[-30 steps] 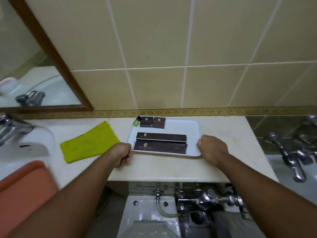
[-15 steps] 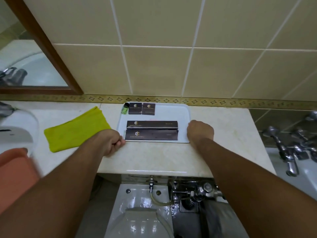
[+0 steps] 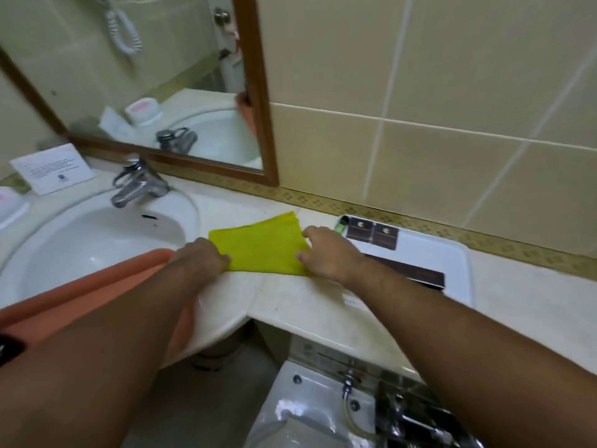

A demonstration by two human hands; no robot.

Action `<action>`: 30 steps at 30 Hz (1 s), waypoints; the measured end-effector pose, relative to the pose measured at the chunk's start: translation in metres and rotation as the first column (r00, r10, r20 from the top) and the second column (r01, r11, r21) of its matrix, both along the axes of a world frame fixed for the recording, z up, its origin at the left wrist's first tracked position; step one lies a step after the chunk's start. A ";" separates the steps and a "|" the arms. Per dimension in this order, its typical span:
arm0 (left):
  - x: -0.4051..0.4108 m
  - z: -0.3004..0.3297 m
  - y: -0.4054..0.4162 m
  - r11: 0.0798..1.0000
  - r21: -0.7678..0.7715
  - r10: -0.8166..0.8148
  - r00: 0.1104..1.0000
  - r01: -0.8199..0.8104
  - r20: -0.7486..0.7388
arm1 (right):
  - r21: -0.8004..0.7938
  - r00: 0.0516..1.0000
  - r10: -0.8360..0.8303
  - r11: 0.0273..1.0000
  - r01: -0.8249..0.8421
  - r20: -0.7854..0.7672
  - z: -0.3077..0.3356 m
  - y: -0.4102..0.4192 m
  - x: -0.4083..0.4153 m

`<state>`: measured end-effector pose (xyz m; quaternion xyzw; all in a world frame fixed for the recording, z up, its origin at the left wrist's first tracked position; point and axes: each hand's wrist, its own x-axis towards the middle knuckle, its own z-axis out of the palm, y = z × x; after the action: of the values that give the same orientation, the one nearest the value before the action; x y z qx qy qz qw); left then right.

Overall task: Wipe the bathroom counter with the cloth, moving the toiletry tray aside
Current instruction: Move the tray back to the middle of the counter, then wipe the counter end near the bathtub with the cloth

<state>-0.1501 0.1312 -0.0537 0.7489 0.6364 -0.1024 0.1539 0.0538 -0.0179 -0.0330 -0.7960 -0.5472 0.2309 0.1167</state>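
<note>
Single head view, looking forward and steeply down from above the near edge of the table (image 3: 290,305). Close in, both forearms reaching away from the lens. Tilted frame: sink (image 3: 80,240) and mirror (image 3: 145,92) to the left, tiled wall (image 3: 420,92) ahead, toilet (image 3: 307,412) directly below at bottom.

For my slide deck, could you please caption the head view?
Both hands, left hand and right hand, grip the yellow cloth beside the toiletry tray.
</note>
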 end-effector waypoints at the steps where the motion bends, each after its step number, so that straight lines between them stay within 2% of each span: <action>1: 0.000 -0.004 0.006 0.999 -0.024 -0.040 0.999 0.040 0.002 | -0.041 0.999 0.022 0.999 -0.020 0.038 -0.008 0.017 -0.010; 5: 0.013 -0.007 0.023 0.998 -0.062 -0.010 0.994 0.017 0.110 | -0.188 0.986 0.032 0.982 0.000 0.165 -0.033 0.065 -0.021; 8: 0.021 -0.010 0.024 0.976 -0.202 0.124 0.966 -0.077 0.228 | -0.220 0.968 0.078 0.975 -0.025 0.237 -0.036 0.078 -0.021; 10: 0.021 -0.017 0.020 0.905 -0.377 0.343 0.865 -0.198 0.367 | -0.199 0.957 0.109 0.978 -0.056 0.269 -0.034 0.078 -0.023; 12: 0.015 -0.012 0.012 0.794 -0.531 0.557 0.702 -0.295 0.443 | -0.168 0.948 0.087 0.985 -0.036 0.306 -0.027 0.071 -0.025; 13: 0.011 -0.008 0.010 0.765 -0.562 0.611 0.628 -0.314 0.481 | -0.152 0.950 0.063 0.988 -0.016 0.306 -0.023 0.064 -0.024; 14: 0.006 -0.001 0.008 0.774 -0.553 0.609 0.597 -0.307 0.522 | -0.136 0.957 0.034 0.991 0.006 0.288 -0.015 0.054 -0.023; 18: -0.009 0.027 -0.009 0.775 -0.615 0.587 0.525 -0.144 0.616 | -0.034 0.985 -0.122 0.991 0.127 0.120 0.016 0.004 -0.017; 23: 0.019 0.056 -0.058 0.696 -0.702 0.532 0.551 0.147 0.643 | 0.000 0.954 -0.283 0.959 0.285 0.097 0.051 -0.092 -0.005; 30: 0.157 0.085 -0.192 0.662 -0.596 0.330 0.537 0.455 0.776 | 0.031 0.797 -0.597 0.802 0.597 0.088 0.083 -0.260 0.072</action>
<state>0.0064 -0.0606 0.0315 0.5921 0.3474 0.0132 0.7270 0.1262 -0.2775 0.0499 -0.9376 -0.2738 0.1444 0.1585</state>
